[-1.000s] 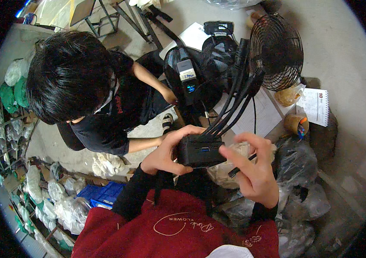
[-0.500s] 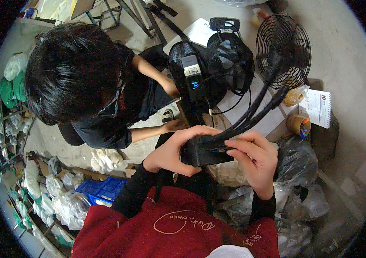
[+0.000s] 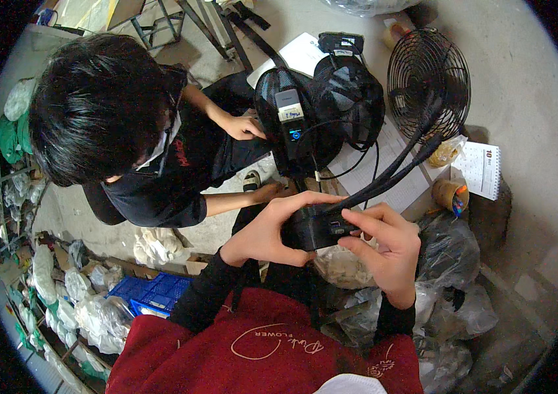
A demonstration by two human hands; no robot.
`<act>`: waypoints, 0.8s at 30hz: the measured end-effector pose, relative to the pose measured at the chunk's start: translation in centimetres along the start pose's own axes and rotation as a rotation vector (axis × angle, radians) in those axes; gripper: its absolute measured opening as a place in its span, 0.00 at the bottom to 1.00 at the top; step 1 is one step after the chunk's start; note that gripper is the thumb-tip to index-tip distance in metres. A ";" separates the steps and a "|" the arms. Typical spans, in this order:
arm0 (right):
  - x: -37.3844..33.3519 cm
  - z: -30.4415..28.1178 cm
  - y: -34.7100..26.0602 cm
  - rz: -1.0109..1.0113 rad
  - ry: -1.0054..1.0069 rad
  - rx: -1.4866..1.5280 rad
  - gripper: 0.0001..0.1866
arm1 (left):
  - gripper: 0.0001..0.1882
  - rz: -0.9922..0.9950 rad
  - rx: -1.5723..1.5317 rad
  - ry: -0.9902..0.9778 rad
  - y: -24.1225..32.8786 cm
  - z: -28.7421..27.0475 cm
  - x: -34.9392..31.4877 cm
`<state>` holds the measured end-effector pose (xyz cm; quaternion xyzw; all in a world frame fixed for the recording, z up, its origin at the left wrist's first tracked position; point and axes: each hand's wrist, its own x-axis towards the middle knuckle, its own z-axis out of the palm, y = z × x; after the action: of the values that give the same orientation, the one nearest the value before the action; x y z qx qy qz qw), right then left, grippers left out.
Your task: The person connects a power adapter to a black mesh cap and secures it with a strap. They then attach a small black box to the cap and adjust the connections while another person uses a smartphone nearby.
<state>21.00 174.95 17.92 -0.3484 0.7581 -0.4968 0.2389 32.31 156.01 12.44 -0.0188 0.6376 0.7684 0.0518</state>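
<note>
A black box-shaped device [image 3: 306, 231] with small ports on its side is held in front of my chest. My left hand [image 3: 259, 233] wraps round its left end, thumb below and fingers above. At its right end, beside the ports, my right hand [image 3: 384, 246] has thumb and fingers closed on the edge. Whether a small part sits between those fingertips is hidden. Thick black cables [image 3: 390, 177] run from behind the device up to the right. Just beyond lies a grey handheld unit [image 3: 288, 105] with a small lit screen, on black mesh gear [image 3: 269, 88].
A person in black [image 3: 154, 197] sits at the left, one hand [image 3: 243, 126] near the mesh gear. Around are a black fan grille [image 3: 429, 82], a calendar [image 3: 479, 172], a pen cup [image 3: 448, 194], plastic bags [image 3: 453, 253], a blue crate [image 3: 161, 289] and shelves of bagged goods [image 3: 13, 256].
The device has turned slightly in my left hand, and my right fingers have shifted onto its right edge. The other person's upper hand has moved left, off the mesh gear's edge.
</note>
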 end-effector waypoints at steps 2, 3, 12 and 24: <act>-0.1 -0.4 0.2 -0.166 0.014 -0.113 0.18 | 0.42 -0.038 -0.051 0.018 0.1 0.2 -0.1; -0.1 -0.5 0.3 -0.262 0.051 -0.161 0.20 | 0.42 -0.053 -0.077 0.029 0.1 0.2 -0.2; 0.1 -0.7 1.3 -0.522 0.223 -0.287 0.21 | 0.42 -0.065 -0.135 0.053 -0.4 0.2 -0.5; 1.9 -0.8 0.5 -0.411 -0.015 -0.491 0.15 | 0.42 0.023 0.047 0.027 0.0 0.0 0.2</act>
<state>19.09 174.07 17.75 -0.5453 0.7673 -0.3342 0.0478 32.13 156.01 12.43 -0.0206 0.6563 0.7534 0.0348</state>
